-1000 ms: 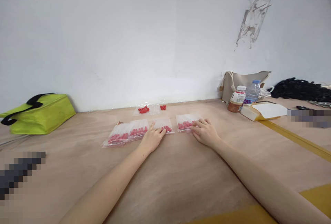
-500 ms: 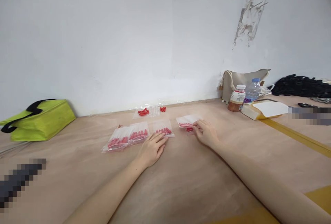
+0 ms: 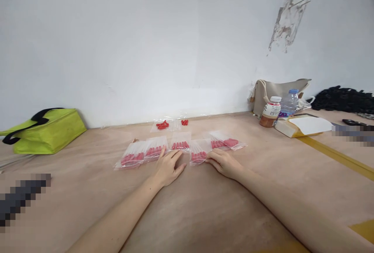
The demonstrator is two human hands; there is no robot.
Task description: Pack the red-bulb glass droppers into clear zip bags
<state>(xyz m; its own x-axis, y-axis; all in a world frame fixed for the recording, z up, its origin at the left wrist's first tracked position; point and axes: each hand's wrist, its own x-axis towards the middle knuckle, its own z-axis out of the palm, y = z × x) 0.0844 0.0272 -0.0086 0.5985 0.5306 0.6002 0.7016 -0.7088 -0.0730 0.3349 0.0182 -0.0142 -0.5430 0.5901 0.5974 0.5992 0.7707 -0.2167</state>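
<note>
Small clear zip bags holding red, finger-shaped pieces lie in a row on the brown-covered table. My left hand [image 3: 168, 168] rests with its fingers apart, the fingertips near the lower edges of the middle bag [image 3: 180, 144] and the bag to its left [image 3: 156, 150]. My right hand [image 3: 226, 164] has its fingers together at the lower right corner of a nearer bag [image 3: 198, 153], gripping that corner. Just beyond this hand, overlapping bags [image 3: 226, 142] lie flat. Another bag [image 3: 133, 159] sits at the far left of the row.
By the wall lie loose red pieces [image 3: 162, 125] on clear plastic and a smaller red pile [image 3: 184, 122]. A lime-green bag [image 3: 48, 132] stands left. To the right are a drink bottle [image 3: 270, 113], a water bottle [image 3: 289, 103], a beige bag [image 3: 260, 97] and a paper-topped box [image 3: 309, 124].
My right hand has moved left and nearer, bringing a bag beside the middle one. Overlapping bags now lie where it was. My left hand has shifted slightly left, its fingers spreading.
</note>
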